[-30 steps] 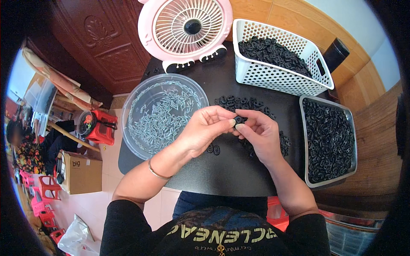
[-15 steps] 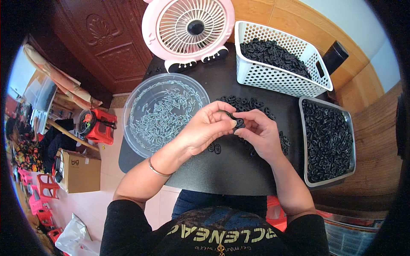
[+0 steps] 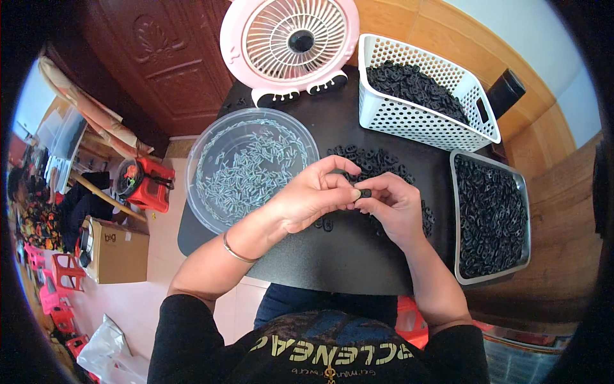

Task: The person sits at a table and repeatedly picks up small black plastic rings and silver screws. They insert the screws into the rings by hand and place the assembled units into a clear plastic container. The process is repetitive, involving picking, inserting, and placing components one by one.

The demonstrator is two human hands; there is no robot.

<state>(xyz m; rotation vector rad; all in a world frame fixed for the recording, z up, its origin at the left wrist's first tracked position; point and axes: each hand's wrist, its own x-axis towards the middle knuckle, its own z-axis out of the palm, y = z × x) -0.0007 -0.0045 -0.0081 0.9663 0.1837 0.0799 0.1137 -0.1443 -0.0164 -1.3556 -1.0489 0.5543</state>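
Over the middle of the black table [image 3: 332, 256], the left hand [image 3: 313, 198] and right hand [image 3: 393, 205] meet, fingertips pinched together on one small black part [image 3: 365, 192]. A loose heap of black parts [image 3: 374, 163] lies just behind them, the clear bowl [image 3: 211, 211] of pale pins at the left edge, a metal tray [image 3: 455, 256] at the right edge.

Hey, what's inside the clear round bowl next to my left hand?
The clear round bowl holds a loose layer of small pale, pin-like pieces, spread thin so the bottom shows between them. The left hand covers its near right edge, hiding anything there.
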